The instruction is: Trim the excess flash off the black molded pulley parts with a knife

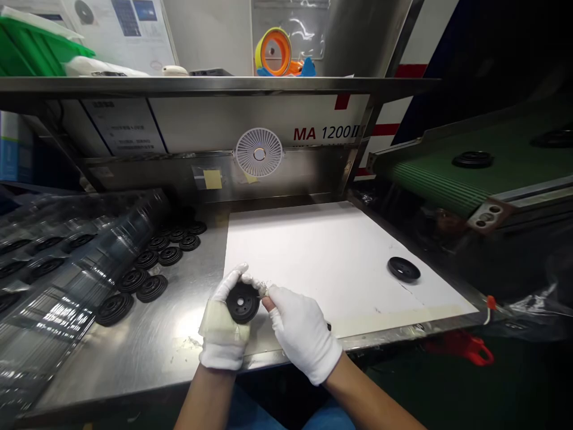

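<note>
My left hand [227, 325], in a white glove, is wrapped round a black round plastic part [242, 303] with a hole in its centre. The part is tilted so its face shows. My right hand [304, 328], also gloved but with a bare fingertip showing, is closed in a pinch at the part's right edge. A small dark end [329, 326] pokes out beside the right palm; what this hand grips is mostly hidden. Another black round part [403, 269] lies on the white sheet [295, 251] to the right.
Several stacks of black round parts [152, 288] stand left on the metal table [188, 310], beside clear plastic trays [85, 292]. A green conveyor [447, 179] at the right carries black parts. Under the shelf [201, 85] is a white fan [258, 153]; a tape roll [273, 52] sits above.
</note>
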Tool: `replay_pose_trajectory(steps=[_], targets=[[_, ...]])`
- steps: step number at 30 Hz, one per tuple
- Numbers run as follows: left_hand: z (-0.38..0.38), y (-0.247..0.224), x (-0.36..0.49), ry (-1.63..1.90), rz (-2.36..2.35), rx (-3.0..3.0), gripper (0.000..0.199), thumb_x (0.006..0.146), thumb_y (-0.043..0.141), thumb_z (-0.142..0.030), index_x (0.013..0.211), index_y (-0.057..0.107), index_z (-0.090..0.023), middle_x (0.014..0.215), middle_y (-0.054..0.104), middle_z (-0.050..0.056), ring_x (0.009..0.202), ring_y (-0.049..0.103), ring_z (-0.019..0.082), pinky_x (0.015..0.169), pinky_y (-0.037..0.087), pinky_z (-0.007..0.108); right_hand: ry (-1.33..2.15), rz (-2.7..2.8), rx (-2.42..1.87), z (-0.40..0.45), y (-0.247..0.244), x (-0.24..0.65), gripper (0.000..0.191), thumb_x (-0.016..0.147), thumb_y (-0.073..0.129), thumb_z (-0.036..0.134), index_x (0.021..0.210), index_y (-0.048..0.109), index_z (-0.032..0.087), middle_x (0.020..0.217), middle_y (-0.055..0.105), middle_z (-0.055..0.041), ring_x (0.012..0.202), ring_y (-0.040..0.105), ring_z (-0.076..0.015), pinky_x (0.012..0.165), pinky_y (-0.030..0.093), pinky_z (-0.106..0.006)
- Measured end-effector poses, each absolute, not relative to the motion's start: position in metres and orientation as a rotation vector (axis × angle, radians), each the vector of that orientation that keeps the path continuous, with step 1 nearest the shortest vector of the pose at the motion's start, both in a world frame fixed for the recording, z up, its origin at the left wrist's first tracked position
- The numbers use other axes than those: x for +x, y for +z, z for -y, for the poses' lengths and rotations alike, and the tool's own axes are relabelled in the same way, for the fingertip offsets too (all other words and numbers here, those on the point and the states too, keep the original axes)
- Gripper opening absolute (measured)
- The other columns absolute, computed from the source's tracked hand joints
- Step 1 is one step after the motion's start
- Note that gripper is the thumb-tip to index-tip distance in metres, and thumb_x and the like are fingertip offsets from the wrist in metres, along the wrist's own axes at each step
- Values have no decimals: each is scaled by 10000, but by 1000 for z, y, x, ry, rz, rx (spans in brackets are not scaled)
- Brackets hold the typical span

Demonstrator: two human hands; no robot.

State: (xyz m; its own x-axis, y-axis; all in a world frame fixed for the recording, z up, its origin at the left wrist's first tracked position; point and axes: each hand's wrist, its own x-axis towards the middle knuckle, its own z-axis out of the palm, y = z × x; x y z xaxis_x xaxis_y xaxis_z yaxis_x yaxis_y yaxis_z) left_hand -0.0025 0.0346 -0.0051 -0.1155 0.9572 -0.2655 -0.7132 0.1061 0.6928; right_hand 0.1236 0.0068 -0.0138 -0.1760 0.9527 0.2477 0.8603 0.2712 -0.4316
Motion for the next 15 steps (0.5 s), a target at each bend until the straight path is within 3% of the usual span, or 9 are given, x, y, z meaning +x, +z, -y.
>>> replay_pose_trajectory(steps=[3,8,15], targets=[[-34,-12,-1,1483,-779,476,433,621,685,-10,1028,648,-153,823,630,41,785,617,165,793,527,312,219,2080,-1670,-5,-18,122,188,987,396,307,835,482,237,744,580,36,655,521,-152,599,255,-280],[-39,-13,2,1439,-645,206,174,748,652,-145,922,649,-136,728,566,12,702,585,132,734,526,295,212,2056,-1720,-1,-20,118,182,981,416,301,819,478,246,724,570,47,644,527,-153,586,234,-292],[-41,-19,3,1503,-642,248,187,761,640,-134,948,642,-151,749,575,16,737,586,137,775,518,326,237,2000,-1744,2,-25,113,183,982,404,286,819,480,255,730,570,49,659,528,-158,595,228,-294]])
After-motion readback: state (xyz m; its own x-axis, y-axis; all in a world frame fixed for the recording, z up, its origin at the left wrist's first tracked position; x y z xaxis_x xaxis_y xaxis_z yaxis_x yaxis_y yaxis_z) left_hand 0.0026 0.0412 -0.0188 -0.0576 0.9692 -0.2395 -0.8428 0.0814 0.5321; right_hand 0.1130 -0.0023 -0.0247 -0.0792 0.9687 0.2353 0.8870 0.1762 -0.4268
